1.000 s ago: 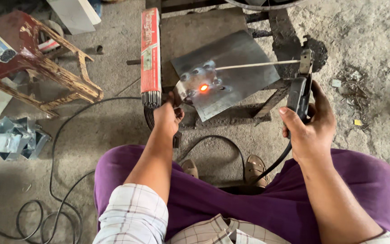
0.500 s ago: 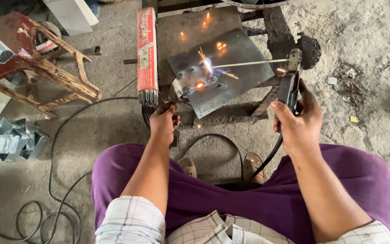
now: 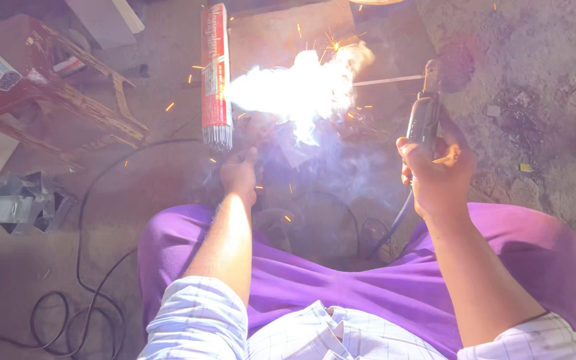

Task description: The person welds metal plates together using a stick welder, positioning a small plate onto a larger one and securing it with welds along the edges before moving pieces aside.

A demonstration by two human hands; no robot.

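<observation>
The right hand (image 3: 438, 170) grips the holder (image 3: 423, 120), its rod (image 3: 388, 81) reaching left into the arc (image 3: 301, 87). The left hand (image 3: 240, 172) is closed near the glare, steadying something I cannot make out, just right of the rod packet (image 3: 215, 73).

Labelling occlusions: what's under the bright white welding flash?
Mostly hidden. The bright white welding flash blanks out whatever lies beneath; only the thin rod from the black electrode holder in the right hand enters it. The left hand reaches its lower edge.
</observation>
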